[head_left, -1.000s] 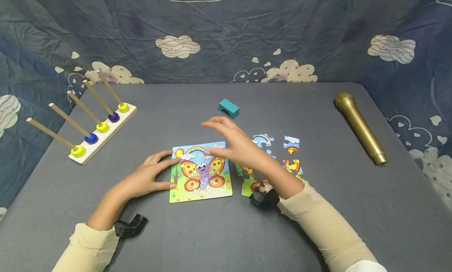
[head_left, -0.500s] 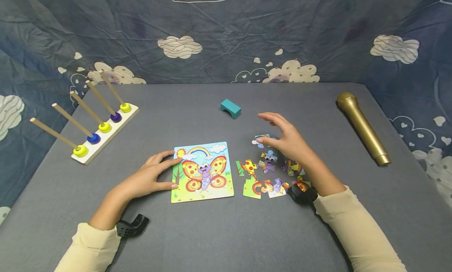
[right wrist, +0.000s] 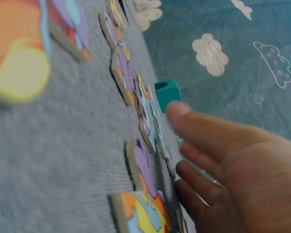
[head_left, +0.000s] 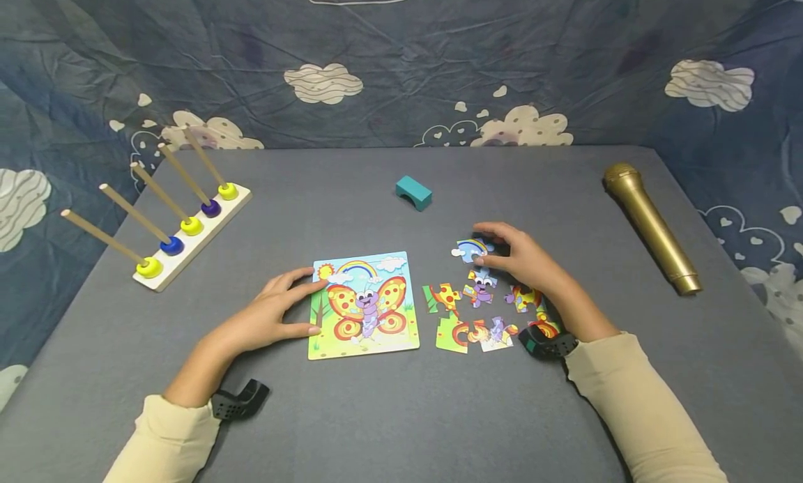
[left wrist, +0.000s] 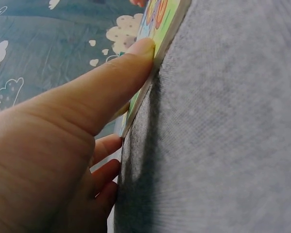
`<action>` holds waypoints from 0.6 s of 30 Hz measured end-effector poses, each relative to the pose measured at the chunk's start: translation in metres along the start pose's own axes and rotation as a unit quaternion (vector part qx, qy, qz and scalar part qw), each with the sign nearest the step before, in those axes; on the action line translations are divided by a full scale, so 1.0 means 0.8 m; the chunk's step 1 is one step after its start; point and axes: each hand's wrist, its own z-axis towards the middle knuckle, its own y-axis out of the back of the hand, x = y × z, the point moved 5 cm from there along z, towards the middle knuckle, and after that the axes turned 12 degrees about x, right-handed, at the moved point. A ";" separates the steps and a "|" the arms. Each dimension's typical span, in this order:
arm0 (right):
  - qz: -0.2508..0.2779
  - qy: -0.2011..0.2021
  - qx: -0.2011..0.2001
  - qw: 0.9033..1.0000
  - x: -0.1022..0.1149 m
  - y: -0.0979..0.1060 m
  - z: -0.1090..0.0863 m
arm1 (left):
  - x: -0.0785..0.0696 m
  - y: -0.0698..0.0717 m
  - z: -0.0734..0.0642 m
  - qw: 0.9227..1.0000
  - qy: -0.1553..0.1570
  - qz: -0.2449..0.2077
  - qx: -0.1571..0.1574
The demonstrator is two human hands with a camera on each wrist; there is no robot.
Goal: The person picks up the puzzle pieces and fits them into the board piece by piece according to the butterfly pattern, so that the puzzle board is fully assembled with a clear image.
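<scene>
A square butterfly picture board (head_left: 364, 305) lies flat on the grey table. My left hand (head_left: 266, 312) rests at its left side, thumb and fingertips over the edge; the left wrist view shows the thumb (left wrist: 121, 73) on the board's rim. My right hand (head_left: 523, 260) hovers low over the upper right of the loose jigsaw pieces, thumb and fingers apart. The thumb tip is beside the rainbow piece (head_left: 472, 249); contact cannot be told. Beneath it lie a butterfly-face piece (head_left: 481, 288) and a yellow wing piece (head_left: 447, 297). The hand and wrist cover some pieces.
Behind the pieces sits a teal arch block (head_left: 414, 192). A gold microphone (head_left: 652, 225) lies at the right. At the left stands a white peg rack (head_left: 194, 239) with several wooden rods and yellow and blue rings. A patterned cloth (head_left: 389, 65) hangs behind the table.
My right hand has moved right, from above the board to above the loose pieces, and lowered there. My left hand stays at the board's left edge. The view has shifted slightly.
</scene>
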 end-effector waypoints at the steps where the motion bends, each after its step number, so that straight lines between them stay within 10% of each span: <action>1: -0.007 -0.002 0.004 1.000 -0.001 0.000 0.000 | 0.000 -0.001 0.000 1.000 0.000 -0.001 -0.001; 18: -0.090 0.000 -0.032 0.995 0.027 0.003 -0.002 | -0.006 0.001 0.005 0.998 -0.017 0.038 -0.045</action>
